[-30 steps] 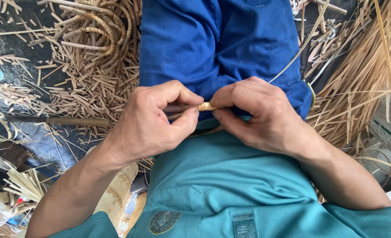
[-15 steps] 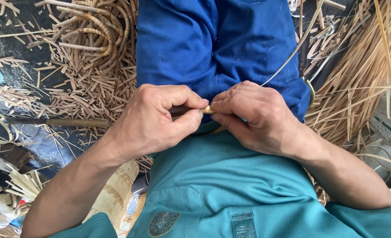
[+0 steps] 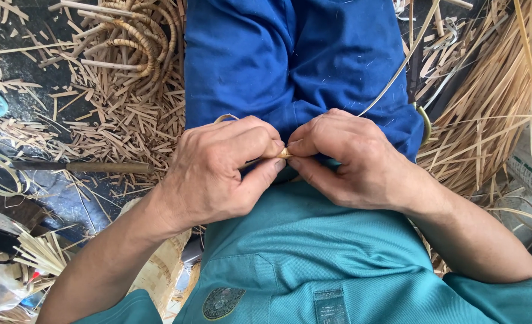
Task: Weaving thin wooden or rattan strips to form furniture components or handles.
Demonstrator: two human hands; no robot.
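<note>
My left hand (image 3: 218, 171) and my right hand (image 3: 350, 159) meet over my lap, fingertips pinched together on a small tan woven cane piece (image 3: 284, 153). Most of that piece is hidden under my fingers. A curved bit of strip (image 3: 225, 117) shows above my left knuckles. A thin pale cane strand (image 3: 398, 69) runs from my right hand up and to the right. Beneath both hands lie my blue trousers (image 3: 290, 60) and teal shirt (image 3: 314, 252).
Cut cane scraps (image 3: 116, 120) litter the dark floor on the left, with coiled cane rings (image 3: 134, 42) and a knife-like tool with a wooden handle (image 3: 86, 167). A bundle of long cane strips (image 3: 494, 96) lies at the right. A woven basket (image 3: 158, 270) sits under my left forearm.
Both hands have stayed pinched together on the small piece, shifting only slightly; the fingertips have closed tighter over it.
</note>
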